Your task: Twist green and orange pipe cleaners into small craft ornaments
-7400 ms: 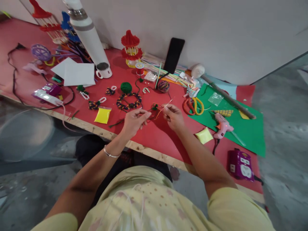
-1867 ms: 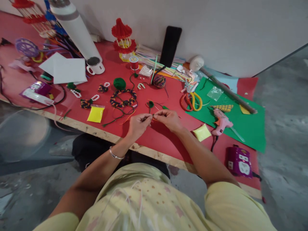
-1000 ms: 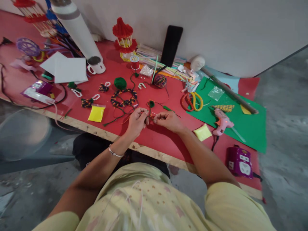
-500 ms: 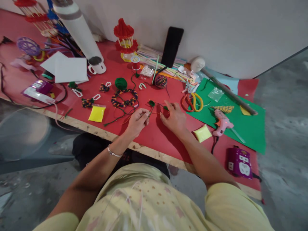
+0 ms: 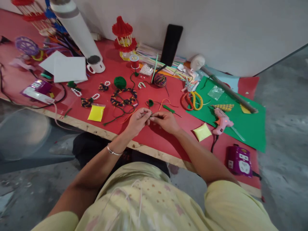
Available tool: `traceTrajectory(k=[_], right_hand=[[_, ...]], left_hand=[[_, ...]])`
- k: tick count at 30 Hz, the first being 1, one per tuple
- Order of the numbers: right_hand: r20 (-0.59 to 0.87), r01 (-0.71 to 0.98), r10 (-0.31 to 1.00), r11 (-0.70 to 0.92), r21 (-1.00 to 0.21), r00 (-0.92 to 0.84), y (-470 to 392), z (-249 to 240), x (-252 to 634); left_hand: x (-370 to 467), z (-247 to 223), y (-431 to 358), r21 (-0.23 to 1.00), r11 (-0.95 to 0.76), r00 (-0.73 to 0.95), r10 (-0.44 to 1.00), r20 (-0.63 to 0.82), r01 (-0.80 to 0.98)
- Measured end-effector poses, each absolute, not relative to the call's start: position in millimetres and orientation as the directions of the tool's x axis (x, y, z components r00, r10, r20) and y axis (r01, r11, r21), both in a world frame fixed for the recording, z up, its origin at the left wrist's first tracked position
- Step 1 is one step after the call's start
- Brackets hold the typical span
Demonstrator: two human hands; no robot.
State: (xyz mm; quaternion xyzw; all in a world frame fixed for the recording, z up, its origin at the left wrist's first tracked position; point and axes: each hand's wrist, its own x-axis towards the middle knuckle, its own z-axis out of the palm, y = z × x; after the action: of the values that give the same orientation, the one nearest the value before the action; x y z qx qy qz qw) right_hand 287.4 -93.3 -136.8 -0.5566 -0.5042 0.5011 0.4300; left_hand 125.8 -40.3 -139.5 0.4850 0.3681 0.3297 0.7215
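Note:
My left hand [image 5: 139, 122] pinches the dark green yarn of a small crocheted piece [image 5: 150, 103], whose rounded end sticks out above the fingertips. Against it, my right hand [image 5: 166, 121] has thumb and forefinger closed at the same spot; the yarn between them is mostly hidden. Just beyond the right hand lies a crochet hook [image 5: 168, 109] with a green handle and thin metal shaft. An orange strand [image 5: 165, 102] curls beside it. To the left rests a multicoloured braided yarn ring [image 5: 124, 97] with green tails, near a green yarn ball [image 5: 120, 82].
Scissors [image 5: 191, 98] and a pink glue gun [image 5: 222, 121] lie to the right, near a purple power box [image 5: 239, 160]. A yellow packet [image 5: 96, 113], a mug [image 5: 95, 64], a leaning phone [image 5: 171, 45] and a multicoloured yarn ball [image 5: 160, 80] are also on the red-covered table.
My right hand has come away from the crochet hook, leaving it on the table, and moved left to meet my left hand, its fingers now pinched at the green yarn.

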Motion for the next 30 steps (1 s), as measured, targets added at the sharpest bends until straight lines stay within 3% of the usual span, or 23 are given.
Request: traceTrajectory(k=[6, 11, 17, 21, 30], right_hand=[[0.135, 0.288, 0.984, 0.095, -0.953, 0.120, -91.4, -138.9, 290.3], [0.270, 0.355, 0.957, 0.216, -0.909, 0.110, -89.8, -142.4, 293.7], [0.185, 0.282, 0.952, 0.113, -0.953, 0.243, -94.4, -140.6, 294.8], [0.071, 0.254, 0.985, 0.029, -0.967, 0.158, -96.2, -136.9, 291.6], [0.152, 0.360, 0.973, 0.081, -0.930, 0.173, -94.2, -142.6, 288.7]], left_hand=[[120.6, -137.5, -40.1, 0.952, 0.305, 0.509, 0.825, -0.246, -0.035], [121.0, -138.4, -41.3, 0.956, 0.293, 0.501, 0.826, -0.259, 0.011], [123.6, -143.3, -43.1, 0.960, 0.273, 0.419, 0.879, -0.225, -0.057], [123.7, -147.0, -44.3, 0.973, 0.221, 0.402, 0.898, -0.178, -0.064], [124.5, -154.7, -46.3, 0.995, 0.090, 0.400, 0.911, -0.101, 0.046]])
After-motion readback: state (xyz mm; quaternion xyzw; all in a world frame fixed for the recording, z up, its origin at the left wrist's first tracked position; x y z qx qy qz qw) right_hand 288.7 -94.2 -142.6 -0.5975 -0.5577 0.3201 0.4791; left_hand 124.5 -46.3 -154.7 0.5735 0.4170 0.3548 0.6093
